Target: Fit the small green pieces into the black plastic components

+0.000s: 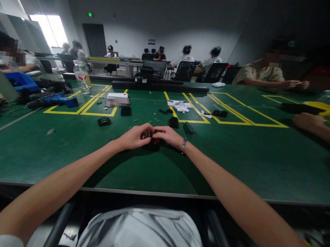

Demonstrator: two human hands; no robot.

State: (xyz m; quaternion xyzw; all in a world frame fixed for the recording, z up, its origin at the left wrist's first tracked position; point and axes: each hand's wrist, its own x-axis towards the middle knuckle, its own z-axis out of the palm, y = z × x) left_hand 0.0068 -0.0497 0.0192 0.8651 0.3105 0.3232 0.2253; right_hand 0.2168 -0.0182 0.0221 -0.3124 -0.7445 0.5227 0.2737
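My left hand (135, 136) and my right hand (168, 136) meet over the green table, fingertips touching. Both have their fingers closed round a small dark part (152, 135), mostly hidden by the fingers; its kind does not show. A watch (184, 143) is on my right wrist. Just beyond my hands lies a black block (174, 122), with a dark piece (189, 128) to its right. Left of my hands is a black holder with green bits in it (104, 121), and behind that a black ribbed block (126, 111).
Tiny scraps lie beyond my hands, near crumpled white paper (180, 106) and a white box (118, 98). At left are a plastic bottle (82, 77), a blue power drill (54, 101) and a blue bin (21, 81). A co-worker's arm (326, 129) rests at right; other people sit beyond.
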